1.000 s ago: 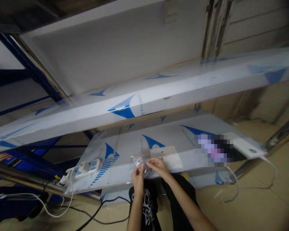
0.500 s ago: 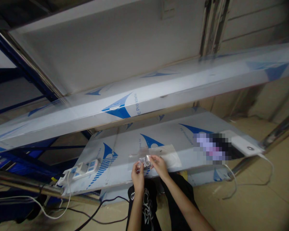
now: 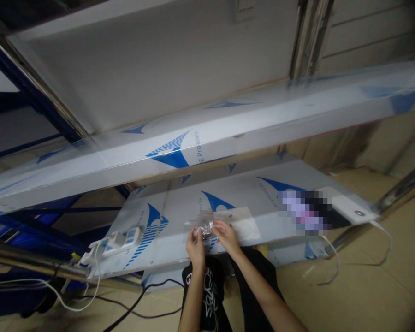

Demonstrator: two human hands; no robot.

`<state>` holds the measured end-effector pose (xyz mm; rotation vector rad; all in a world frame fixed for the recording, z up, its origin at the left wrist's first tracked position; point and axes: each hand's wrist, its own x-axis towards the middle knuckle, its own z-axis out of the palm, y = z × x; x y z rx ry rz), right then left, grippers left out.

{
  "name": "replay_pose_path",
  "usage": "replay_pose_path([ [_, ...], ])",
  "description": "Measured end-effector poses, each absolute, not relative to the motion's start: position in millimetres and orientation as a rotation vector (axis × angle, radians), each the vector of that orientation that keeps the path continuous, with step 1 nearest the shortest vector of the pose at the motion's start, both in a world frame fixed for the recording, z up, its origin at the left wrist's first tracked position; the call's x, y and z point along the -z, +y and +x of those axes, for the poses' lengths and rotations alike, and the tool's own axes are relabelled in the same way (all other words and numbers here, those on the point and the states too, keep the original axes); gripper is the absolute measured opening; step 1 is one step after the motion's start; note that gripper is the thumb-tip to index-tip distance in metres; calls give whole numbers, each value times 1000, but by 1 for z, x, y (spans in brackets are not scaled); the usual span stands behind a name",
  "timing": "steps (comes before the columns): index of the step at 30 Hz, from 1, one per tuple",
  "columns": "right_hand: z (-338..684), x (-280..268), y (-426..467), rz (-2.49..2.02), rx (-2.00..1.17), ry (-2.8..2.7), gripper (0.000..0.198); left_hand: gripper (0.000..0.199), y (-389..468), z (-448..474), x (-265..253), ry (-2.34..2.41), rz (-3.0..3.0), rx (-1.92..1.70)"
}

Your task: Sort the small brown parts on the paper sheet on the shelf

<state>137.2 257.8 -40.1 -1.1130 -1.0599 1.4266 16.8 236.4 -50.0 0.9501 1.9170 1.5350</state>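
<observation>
My left hand (image 3: 195, 245) and my right hand (image 3: 226, 236) come together just above the front part of a film-covered metal shelf (image 3: 180, 203). Between them is a small clear plastic bag (image 3: 205, 227), crinkled and shiny. The fingers of both hands are pinched on its two sides; anything inside it is too small to make out. Behind and to the right of my right hand lies a flat, whitish plastic bag (image 3: 246, 223), with a tiny dark spot near its top edge.
At the shelf's left end sits a white power strip (image 3: 121, 240) with a plug. A white device (image 3: 349, 206) with a blurred-out screen and a cable lies at the right end. A higher film-wrapped shelf (image 3: 221, 143) crosses in front. Black cable (image 3: 141, 302) runs over the floor.
My hands have spread slightly apart, the left one moving a little left and down. The clear bag between them looks stretched wider. The view has shifted slightly.
</observation>
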Motion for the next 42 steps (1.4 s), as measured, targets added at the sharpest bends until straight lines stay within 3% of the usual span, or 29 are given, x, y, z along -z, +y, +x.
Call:
replay_pose_path([
  [12, 136, 50, 258, -1169, -1376, -1128, 46, 43, 240, 14, 49, 1984, 957, -1475],
  [19, 141, 55, 260, -1203, -1166, -1208, 35, 44, 242, 5, 50, 2143, 1052, -1439],
  [24, 146, 60, 262, -1213, -1059, -1195, 29, 35, 238, -2, 44, 2545, 1202, -927],
  [31, 154, 61, 261, -1204, -1077, -1195, 25, 47, 240, -13, 41, 2761, 1130, -501],
  [36, 163, 57, 260, -1217, -1083, -1164, 27, 45, 241, -21, 44, 2731, 1135, -485],
  [42, 170, 50, 260, -1234, -1078, -1133, 28, 24, 238, -32, 49, 2659, 1100, -627],
])
